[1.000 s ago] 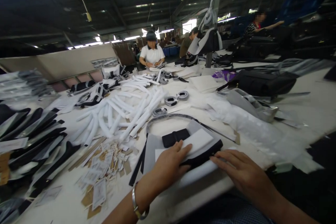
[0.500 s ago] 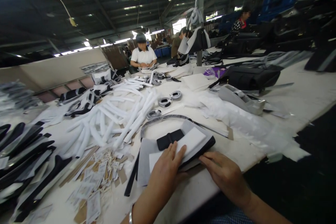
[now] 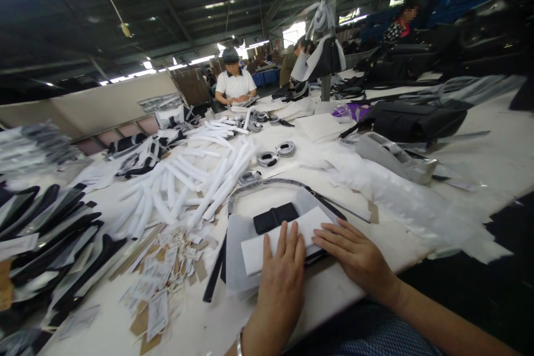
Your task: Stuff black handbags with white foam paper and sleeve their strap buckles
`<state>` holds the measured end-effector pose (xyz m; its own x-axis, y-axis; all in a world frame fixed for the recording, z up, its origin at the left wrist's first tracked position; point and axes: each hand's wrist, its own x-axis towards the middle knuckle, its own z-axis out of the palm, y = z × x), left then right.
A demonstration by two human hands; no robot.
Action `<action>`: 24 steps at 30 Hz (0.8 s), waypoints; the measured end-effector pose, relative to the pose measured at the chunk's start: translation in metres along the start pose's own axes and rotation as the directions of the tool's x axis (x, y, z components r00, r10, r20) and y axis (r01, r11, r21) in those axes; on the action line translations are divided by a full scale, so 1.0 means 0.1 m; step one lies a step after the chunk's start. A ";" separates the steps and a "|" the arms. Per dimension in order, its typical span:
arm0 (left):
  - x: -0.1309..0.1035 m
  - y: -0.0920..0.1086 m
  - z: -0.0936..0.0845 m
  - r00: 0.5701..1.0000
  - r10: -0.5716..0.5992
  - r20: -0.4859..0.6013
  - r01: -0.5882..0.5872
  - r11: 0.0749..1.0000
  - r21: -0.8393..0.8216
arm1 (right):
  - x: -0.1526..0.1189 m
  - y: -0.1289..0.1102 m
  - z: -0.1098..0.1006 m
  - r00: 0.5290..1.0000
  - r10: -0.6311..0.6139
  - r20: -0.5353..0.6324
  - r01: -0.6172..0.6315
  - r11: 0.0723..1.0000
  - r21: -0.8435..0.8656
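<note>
Two palms down, nothing visibly pinched: left hand [image 3: 281, 275], fingers slightly spread, and right hand [image 3: 361, 258], fingers nearly together, on white sheet [image 3: 253, 256] atop grey-covered bag [image 3: 236, 233]. Thumbs hidden; bangle [image 3: 239, 342] cut off.

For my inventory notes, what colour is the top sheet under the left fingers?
The top sheet is white; it shows best in the head view.

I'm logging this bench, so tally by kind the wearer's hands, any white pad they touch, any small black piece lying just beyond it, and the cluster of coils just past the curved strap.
Left hand and right hand: 2
White pad: 1
Black piece: 1
Coils: 3
Total: 7
</note>
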<state>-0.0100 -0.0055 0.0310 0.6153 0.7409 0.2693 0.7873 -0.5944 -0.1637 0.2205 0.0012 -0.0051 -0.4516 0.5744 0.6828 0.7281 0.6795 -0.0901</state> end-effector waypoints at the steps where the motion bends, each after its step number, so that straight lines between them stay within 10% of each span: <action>1: 0.04 0.05 -0.01 1.000 -0.014 0.003 0.014 1.000 -0.005 | -0.01 -0.01 0.01 1.000 0.009 -0.013 -0.009 1.000 -0.001; 7: 0.11 0.17 0.12 0.994 -0.043 -0.096 0.046 0.998 0.034 | 0.05 -0.05 -0.14 0.999 -0.024 0.026 0.023 0.999 0.038; 10: 0.05 0.14 0.19 0.992 -0.036 -0.122 0.042 0.998 0.047 | -0.05 0.02 -0.32 0.985 0.168 -0.030 -0.165 0.983 0.079; 12: 0.02 0.14 0.21 0.991 -0.030 -0.130 0.036 0.998 0.049 | -0.17 0.10 -0.43 0.874 0.482 -0.063 -0.473 0.872 0.124; 15: 0.02 0.14 0.21 0.989 -0.036 -0.141 0.042 0.998 0.037 | -0.29 0.18 -0.48 0.629 0.756 0.182 -0.774 0.586 0.241; 24: -0.03 0.10 0.22 0.979 -0.045 -0.199 0.051 0.998 0.023 | -0.03 0.03 -0.33 0.412 0.724 0.554 -0.864 0.116 0.490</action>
<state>-0.0034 -0.0071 0.0081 0.5588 0.6899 0.4602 0.8184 -0.5485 -0.1714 0.2414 -0.0134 0.0163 0.0553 0.9811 -0.1855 0.2219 -0.1932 -0.9557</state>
